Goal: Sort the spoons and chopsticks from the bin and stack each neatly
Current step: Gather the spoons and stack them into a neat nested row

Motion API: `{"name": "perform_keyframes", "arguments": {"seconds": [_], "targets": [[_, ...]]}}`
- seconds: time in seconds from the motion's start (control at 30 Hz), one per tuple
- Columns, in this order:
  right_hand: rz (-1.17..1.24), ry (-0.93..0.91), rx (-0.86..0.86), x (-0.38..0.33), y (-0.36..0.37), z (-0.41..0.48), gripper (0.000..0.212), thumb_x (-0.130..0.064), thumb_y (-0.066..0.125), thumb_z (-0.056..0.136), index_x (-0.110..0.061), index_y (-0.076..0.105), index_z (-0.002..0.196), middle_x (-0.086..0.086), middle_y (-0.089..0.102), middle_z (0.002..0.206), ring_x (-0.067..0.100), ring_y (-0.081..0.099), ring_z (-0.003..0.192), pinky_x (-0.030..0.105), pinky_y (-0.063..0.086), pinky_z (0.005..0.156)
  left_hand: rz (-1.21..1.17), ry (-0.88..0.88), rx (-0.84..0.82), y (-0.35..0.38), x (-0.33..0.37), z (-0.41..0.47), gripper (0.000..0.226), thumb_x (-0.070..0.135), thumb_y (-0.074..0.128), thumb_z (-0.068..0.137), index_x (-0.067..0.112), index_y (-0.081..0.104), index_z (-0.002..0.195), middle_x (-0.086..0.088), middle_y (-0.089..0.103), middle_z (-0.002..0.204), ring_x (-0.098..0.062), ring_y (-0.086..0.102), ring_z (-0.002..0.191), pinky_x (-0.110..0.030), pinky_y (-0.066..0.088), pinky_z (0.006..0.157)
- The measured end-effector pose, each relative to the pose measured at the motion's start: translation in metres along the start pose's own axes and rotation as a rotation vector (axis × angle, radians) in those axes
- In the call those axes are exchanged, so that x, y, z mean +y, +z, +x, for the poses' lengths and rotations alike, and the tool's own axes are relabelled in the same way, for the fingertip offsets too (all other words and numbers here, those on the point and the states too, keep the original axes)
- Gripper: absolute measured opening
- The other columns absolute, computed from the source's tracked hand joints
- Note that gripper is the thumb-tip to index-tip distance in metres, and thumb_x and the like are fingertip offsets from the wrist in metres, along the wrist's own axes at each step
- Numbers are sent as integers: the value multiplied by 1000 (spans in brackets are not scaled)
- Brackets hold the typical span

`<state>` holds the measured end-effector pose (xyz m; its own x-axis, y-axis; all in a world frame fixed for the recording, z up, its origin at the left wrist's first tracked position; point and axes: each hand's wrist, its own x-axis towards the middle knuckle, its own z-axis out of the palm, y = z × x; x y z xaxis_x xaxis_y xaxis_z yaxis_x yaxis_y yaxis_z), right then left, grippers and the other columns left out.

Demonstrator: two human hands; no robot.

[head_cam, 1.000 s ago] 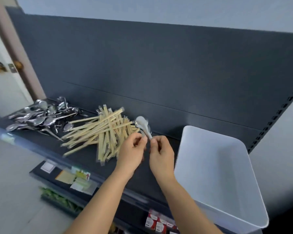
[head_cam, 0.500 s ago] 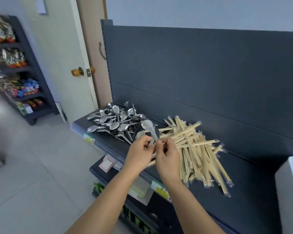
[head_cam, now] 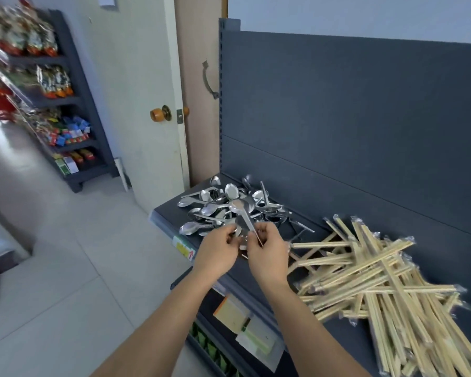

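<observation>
Two hands, the left hand (head_cam: pixel 219 251) and the right hand (head_cam: pixel 268 254), pinch one raised spoon (head_cam: pixel 241 213). One shelf (head_cam: pixel 169 213) carries one spoon pile (head_cam: pixel 215 208) and one heap of wrapped chopsticks (head_cam: pixel 378 281), each too tangled to count exactly.

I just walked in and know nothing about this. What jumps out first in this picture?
Two bare hands, the left hand and the right hand, meet mid-frame and pinch a single shiny spoon over a jumbled pile of metal spoons at the left end of a dark shelf. To the right on that shelf sprawls a big loose heap of wrapped wooden chopsticks.
</observation>
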<state>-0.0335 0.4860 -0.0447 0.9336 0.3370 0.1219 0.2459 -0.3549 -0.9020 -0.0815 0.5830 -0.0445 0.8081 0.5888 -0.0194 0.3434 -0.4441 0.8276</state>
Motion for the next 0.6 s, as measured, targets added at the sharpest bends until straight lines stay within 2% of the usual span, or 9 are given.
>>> {"name": "perform_keyframes", "arguments": {"seconds": [0.07, 0.13, 0.23, 0.33, 0.4, 0.47, 0.53, 0.6], "targets": [[2, -10, -13, 1, 16, 21, 18, -17, 53, 95, -28, 56, 109, -11, 61, 77, 15, 59, 73, 32, 49, 69, -29, -52, 5, -8, -8, 23, 32, 17, 54, 95, 28, 51, 126, 0, 69, 98, -16, 65, 81, -35, 53, 77], [15, -18, -28, 0, 28, 42, 25, -14, 52, 95, -30, 60, 113, -12, 61, 76, 10, 57, 68, 29, 48, 68, -47, -86, -13, -14, -14, 47, 36, 12, 50, 95, 35, 44, 122, -4, 69, 90, -16, 61, 65, -33, 51, 63], [70, -8, -48, 0, 43, 73, 26, -9, 52, 94, -26, 67, 106, -10, 69, 86, 2, 54, 59, 23, 46, 63, -90, -110, -36, -23, -22, 80, 33, 7, 45, 95, 31, 55, 115, -6, 69, 83, -18, 58, 55, -29, 48, 50], [128, 19, -69, -3, 52, 100, 23, -8, 56, 91, -21, 70, 104, -8, 70, 92, -1, 52, 53, 13, 41, 54, -179, -131, -78, -30, -23, 105, 31, 7, 42, 97, 20, 69, 106, -2, 72, 83, -20, 63, 56, -29, 51, 50], [174, 25, -112, -8, 54, 113, 23, -7, 58, 89, -21, 68, 104, -13, 67, 94, -3, 57, 64, 7, 44, 58, -243, -170, -99, -36, -23, 120, 33, 8, 39, 97, 18, 70, 103, 3, 73, 84, -20, 67, 62, -31, 53, 59], [246, 9, -143, -14, 55, 122, 24, -5, 60, 88, -24, 67, 101, -12, 66, 89, -3, 61, 75, 7, 46, 66, -362, -212, -151, -42, -23, 133, 34, 5, 37, 95, 13, 69, 106, -3, 75, 86, -29, 70, 71, -36, 53, 64], [254, -29, -136, -21, 58, 131, 20, -6, 59, 91, -25, 66, 95, -10, 66, 80, -4, 61, 68, 9, 46, 63, -411, -180, -199, -47, -24, 145, 33, -1, 41, 94, 11, 69, 109, -5, 76, 89, -33, 71, 77, -35, 53, 62], [158, -87, -80, -24, 63, 143, 17, -15, 58, 95, -26, 66, 85, -12, 61, 66, -2, 55, 55, 15, 41, 57, -381, -116, -226, -51, -25, 157, 28, -1, 51, 93, 14, 71, 105, -2, 76, 88, -26, 71, 69, -29, 52, 56]]}}
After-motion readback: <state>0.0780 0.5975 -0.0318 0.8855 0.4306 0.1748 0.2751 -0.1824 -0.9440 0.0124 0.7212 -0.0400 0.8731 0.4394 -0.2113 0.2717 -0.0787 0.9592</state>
